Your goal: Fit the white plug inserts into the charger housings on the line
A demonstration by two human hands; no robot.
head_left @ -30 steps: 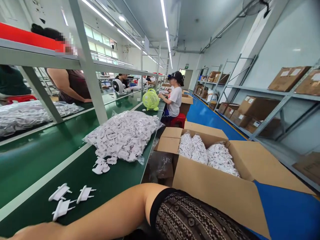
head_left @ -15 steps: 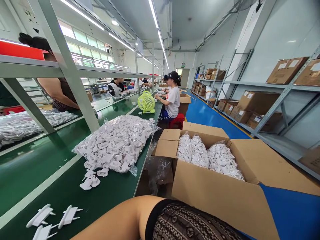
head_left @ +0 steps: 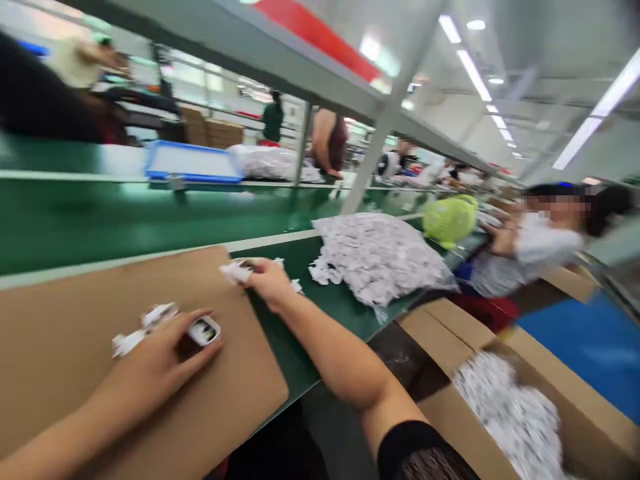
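My left hand (head_left: 155,363) rests low over a brown cardboard sheet (head_left: 235,380), with thumb and fingers closed around a small white plastic housing (head_left: 212,331). Its open side shows a dark inside. Beyond those fingers lie a few loose white plastic pieces (head_left: 159,315) on the sheet. At the sheet's far right corner, my right hand (head_left: 273,283) pinches a white plastic part (head_left: 235,271); blur hides its exact shape and whether there is more than one. More white pieces (head_left: 297,287) sit just behind that hand, on the green bench.
A clear bag of white parts (head_left: 380,260) lies on the green bench (head_left: 100,220), near a lime-green fan (head_left: 450,220). An open carton (head_left: 460,427) with bagged parts stands at right. A blue-rimmed tray (head_left: 193,162) is across the bench. A co-worker (head_left: 540,247) sits at right.
The view has swung left and down, bringing the cardboard sheet and my left hand into sight. My right hand, formerly out of view, now shows with a white part in its fingers.
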